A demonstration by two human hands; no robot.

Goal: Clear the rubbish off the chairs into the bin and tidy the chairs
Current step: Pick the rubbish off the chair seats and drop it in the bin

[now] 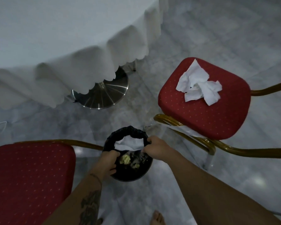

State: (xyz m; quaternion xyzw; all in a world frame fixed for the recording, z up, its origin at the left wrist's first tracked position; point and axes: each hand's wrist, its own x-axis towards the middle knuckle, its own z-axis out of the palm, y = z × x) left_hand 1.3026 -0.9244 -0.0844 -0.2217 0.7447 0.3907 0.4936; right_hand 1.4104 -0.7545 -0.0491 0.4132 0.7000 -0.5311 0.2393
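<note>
Left chair: red dotted padded chair on a gold metal frame (31, 176), 8 o'clock; no rubbish visible on it.
Right chair: matching red padded chair (201, 119), 2 o'clock.
Bin: round black bag-lined bin (130, 174), 6 o'clock, between the chairs; keep it level and bring it beside the right seat.
Rubbish: crumpled white paper tissues (199, 83), mid-seat on the right chair.
Hands: left hand (108, 163) has its fingers curled over the bin rim at 9 o'clock, right hand (156, 147) at 3 o'clock; free one hand to lift the tissues.
</note>
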